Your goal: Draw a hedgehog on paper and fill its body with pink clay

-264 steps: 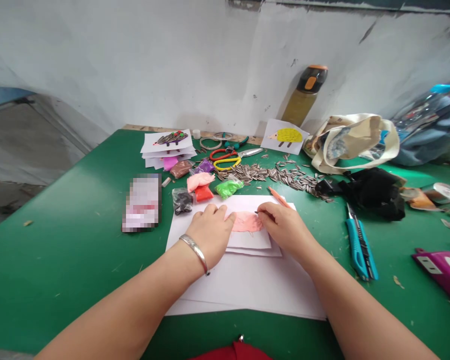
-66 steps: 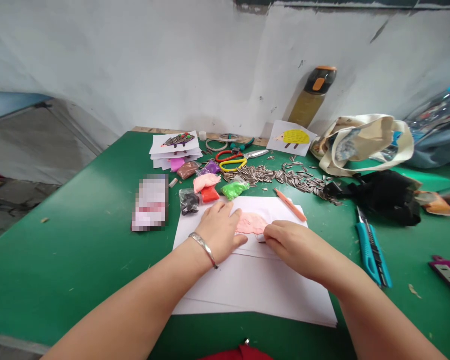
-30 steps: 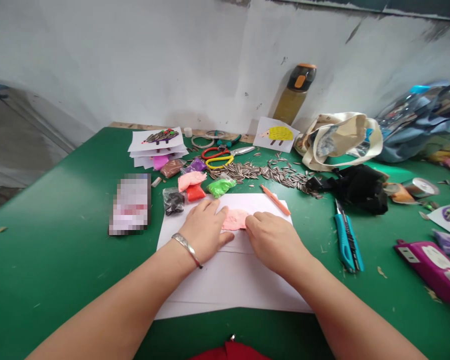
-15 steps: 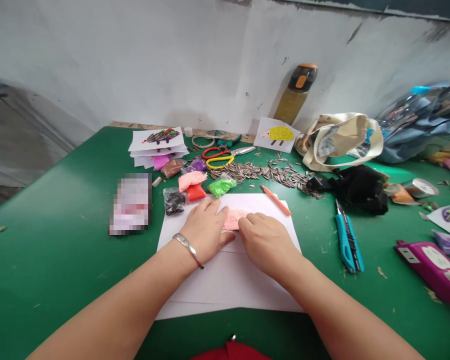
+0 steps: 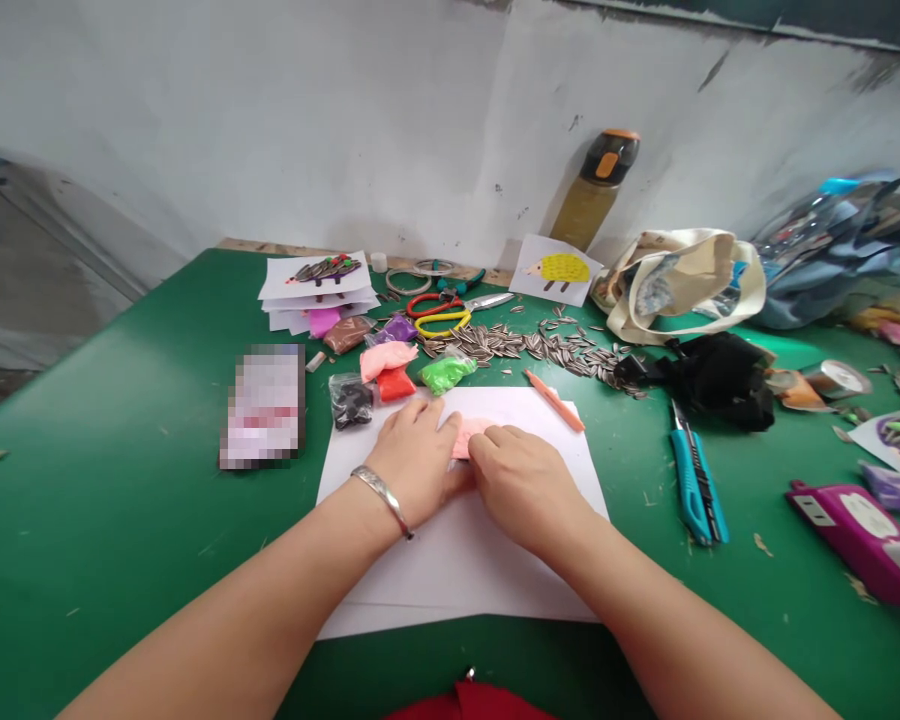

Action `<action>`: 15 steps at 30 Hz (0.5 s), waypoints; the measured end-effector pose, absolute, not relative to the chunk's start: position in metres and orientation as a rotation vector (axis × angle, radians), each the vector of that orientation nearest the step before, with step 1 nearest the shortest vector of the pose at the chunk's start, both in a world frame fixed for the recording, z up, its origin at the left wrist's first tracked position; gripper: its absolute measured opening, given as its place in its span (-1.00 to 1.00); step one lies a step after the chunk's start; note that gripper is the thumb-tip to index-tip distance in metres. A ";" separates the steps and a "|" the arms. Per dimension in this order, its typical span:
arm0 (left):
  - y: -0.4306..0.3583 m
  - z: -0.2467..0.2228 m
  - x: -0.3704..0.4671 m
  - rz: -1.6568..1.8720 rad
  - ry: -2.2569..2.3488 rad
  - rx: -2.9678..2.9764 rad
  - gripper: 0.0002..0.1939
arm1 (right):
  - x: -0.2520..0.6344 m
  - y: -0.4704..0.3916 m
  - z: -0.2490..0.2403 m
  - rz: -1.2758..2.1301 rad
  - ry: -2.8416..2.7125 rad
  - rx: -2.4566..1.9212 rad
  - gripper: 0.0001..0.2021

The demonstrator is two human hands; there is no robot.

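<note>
Bent over a green surface (image 5: 120, 520), a person works on a pink patch (image 5: 468, 438), apparently modelling clay, lying on white paper (image 5: 450, 580) between two bare hands. The left hand (image 5: 414, 462), open with fingers spread, rests at the patch's left end; the right hand (image 5: 526, 482) curls its fingers at the pink, though whether they pinch anything small cannot be told. Good work here likely calls for a steady left hand to stop the sheet sliding, and light, short touches from the right so the soft layer does not tear. Compared with a second ago, the right hand sits farther left, covering more pink, while the orange pen (image 5: 555, 401) lies unmoved.
</note>
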State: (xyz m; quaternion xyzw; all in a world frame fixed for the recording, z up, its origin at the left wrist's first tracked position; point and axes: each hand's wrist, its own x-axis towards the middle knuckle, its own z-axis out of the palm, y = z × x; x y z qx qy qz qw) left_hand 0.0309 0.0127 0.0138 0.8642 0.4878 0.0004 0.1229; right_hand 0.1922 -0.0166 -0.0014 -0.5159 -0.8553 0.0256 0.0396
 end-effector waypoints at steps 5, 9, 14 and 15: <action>0.012 0.015 0.031 -0.027 1.432 2.502 -0.44 | 0.191 -0.016 -0.001 0.097 -2.624 -1.553 -0.86; 0.011 0.018 0.032 -0.067 1.438 2.485 -0.39 | 0.190 -0.014 -0.001 0.108 -2.622 -1.580 -0.85; 0.012 0.021 0.033 -0.066 1.436 2.469 -0.44 | 0.186 -0.013 0.004 0.154 -2.640 -1.573 -0.85; 0.012 0.022 0.033 -0.071 1.436 2.464 -0.45 | 0.185 -0.013 0.005 0.156 -2.639 -1.581 -0.85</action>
